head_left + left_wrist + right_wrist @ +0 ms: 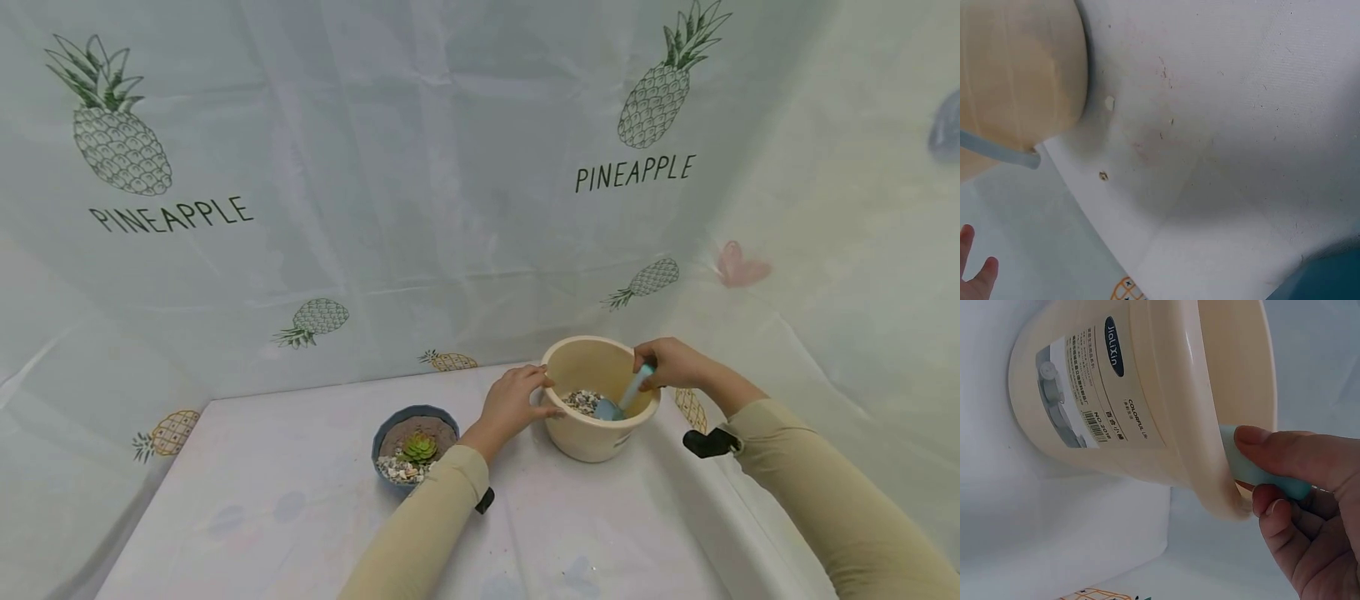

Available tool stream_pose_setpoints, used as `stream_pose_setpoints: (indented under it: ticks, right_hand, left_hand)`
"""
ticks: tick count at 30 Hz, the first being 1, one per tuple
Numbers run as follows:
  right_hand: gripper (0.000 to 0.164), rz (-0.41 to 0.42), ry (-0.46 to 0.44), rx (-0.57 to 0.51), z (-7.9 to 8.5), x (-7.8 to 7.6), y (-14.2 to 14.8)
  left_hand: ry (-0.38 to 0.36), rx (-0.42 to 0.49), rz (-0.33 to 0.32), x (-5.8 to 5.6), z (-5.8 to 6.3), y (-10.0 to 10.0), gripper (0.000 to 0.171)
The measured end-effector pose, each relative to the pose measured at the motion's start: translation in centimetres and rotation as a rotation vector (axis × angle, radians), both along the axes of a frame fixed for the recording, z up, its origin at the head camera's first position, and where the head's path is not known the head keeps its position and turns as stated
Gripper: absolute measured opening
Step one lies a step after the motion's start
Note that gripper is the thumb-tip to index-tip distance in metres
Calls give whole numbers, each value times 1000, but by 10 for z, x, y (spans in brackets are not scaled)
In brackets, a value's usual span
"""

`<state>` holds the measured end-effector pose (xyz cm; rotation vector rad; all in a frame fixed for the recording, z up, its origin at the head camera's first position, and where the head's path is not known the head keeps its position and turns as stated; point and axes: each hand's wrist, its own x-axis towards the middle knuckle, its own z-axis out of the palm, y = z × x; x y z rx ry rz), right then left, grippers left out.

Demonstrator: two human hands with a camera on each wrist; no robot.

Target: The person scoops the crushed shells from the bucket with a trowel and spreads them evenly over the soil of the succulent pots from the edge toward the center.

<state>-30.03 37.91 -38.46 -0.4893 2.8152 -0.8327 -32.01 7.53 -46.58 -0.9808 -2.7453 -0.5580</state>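
Observation:
A cream plastic bucket [592,437] stands at the table's back right, with small mixed pebbles [581,402] inside. My right hand [675,364] pinches the light-blue handle of a small scoop [609,410], whose blade lies at the pebbles. In the right wrist view, thumb and fingers close on that handle [1254,465] beside the bucket's rim. My left hand [517,400] is at the bucket's left rim, fingers and thumb spread; its fingertips [985,275] show straight in the left wrist view. Left of it sits a blue bowl [378,437] holding brown soil, a green succulent [419,448] and pebbles.
A white cloth covers the table [285,467], and specks and a few stray pebbles [1104,176] lie on it. Behind rises a curtain [420,167] printed with pineapples. The bucket carries a paper label [1107,387] on its side.

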Motion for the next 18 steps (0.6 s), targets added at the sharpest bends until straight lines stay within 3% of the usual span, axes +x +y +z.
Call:
stream_pose_setpoints:
  ticks: [13, 18]
  right_hand:
    - [19, -21, -104, -121, -8, 0, 6]
    - [19, -19, -74, -106, -11, -4, 1]
  left_hand:
    - [-15, 14, -1, 0, -1, 1, 59]
    - [-20, 7, 8, 0, -1, 1, 59]
